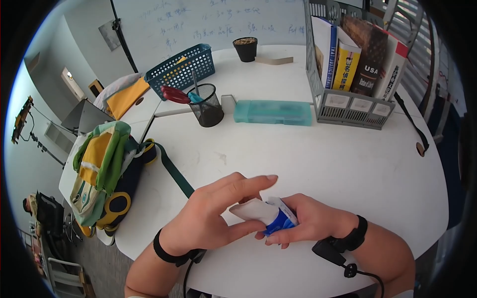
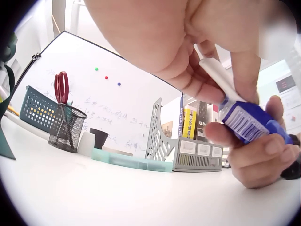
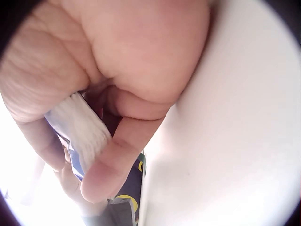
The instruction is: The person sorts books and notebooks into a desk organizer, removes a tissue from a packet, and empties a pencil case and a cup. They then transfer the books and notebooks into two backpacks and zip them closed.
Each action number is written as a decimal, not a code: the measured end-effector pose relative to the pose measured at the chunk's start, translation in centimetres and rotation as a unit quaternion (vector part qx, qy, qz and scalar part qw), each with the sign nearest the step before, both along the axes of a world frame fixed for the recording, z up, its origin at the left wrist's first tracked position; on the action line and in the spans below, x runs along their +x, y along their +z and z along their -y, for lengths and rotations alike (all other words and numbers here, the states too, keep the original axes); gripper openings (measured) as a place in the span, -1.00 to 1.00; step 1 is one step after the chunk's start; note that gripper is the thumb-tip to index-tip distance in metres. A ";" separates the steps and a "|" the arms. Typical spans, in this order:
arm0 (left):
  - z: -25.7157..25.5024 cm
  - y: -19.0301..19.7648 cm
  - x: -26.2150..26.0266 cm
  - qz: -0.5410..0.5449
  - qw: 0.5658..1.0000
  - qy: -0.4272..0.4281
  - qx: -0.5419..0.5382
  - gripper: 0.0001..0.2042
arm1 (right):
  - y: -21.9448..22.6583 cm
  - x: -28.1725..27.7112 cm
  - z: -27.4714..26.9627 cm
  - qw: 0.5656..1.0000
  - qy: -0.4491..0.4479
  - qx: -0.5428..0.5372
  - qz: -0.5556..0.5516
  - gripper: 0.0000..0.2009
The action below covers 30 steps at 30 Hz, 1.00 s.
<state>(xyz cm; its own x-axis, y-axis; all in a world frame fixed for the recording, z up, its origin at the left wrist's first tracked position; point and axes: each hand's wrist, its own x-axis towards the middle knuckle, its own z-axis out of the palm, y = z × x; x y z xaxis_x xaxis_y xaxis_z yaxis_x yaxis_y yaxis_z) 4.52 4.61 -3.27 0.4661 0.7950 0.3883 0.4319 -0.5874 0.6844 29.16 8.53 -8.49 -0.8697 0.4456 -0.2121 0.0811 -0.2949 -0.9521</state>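
My right hand (image 1: 313,218) grips a small blue and white tissue pack (image 1: 281,222) between thumb and fingers, over the front of the table. Blue wrapper with a barcode shows on the tissue pack (image 2: 247,122) in the left wrist view. The right wrist view looks along its white folded tissues (image 3: 82,127). A white tissue (image 1: 256,211) sticks out of the pack toward my left palm. My left hand (image 1: 213,213) has thumb and fingers on either side of this tissue (image 2: 218,77), fingertips right at the pack's opening; its index finger extends above.
A green and yellow backpack (image 1: 107,174) lies at the left, its dark strap (image 1: 174,171) trailing across the table (image 1: 348,174). Farther back stand a mesh pen cup (image 1: 207,109) with red-handled scissors, a teal case (image 1: 273,113), a grey book rack (image 1: 353,113), a blue basket (image 1: 181,72) and a black pot (image 1: 245,52).
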 end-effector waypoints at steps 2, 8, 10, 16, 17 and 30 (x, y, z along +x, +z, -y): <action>-0.3 -0.2 -0.2 -0.013 1.000 -0.010 0.009 -0.21 | 0.2 0.0 0.0 1.000 0.002 0.004 0.000 -0.57; 0.1 -0.3 0.5 -0.013 1.000 -0.002 0.023 -0.17 | 0.2 0.0 0.0 0.999 -0.013 -0.031 0.001 -0.51; -0.1 -0.7 0.6 0.049 0.997 0.035 0.038 -0.23 | 0.3 -0.1 0.1 0.998 -0.039 -0.057 -0.010 -0.50; -0.1 -0.2 -1.4 0.079 0.990 0.007 -0.118 -0.39 | -0.4 -0.2 0.1 0.999 -0.030 -0.007 -0.018 -0.54; -0.1 -0.2 -1.3 0.077 0.991 -0.010 -0.112 -0.41 | -0.3 -0.2 0.0 1.000 -0.019 -0.003 -0.011 -0.54; -0.1 -0.5 -0.7 0.161 0.955 0.033 -0.247 -0.66 | -0.5 -0.4 0.1 1.000 -0.004 0.014 0.015 -0.63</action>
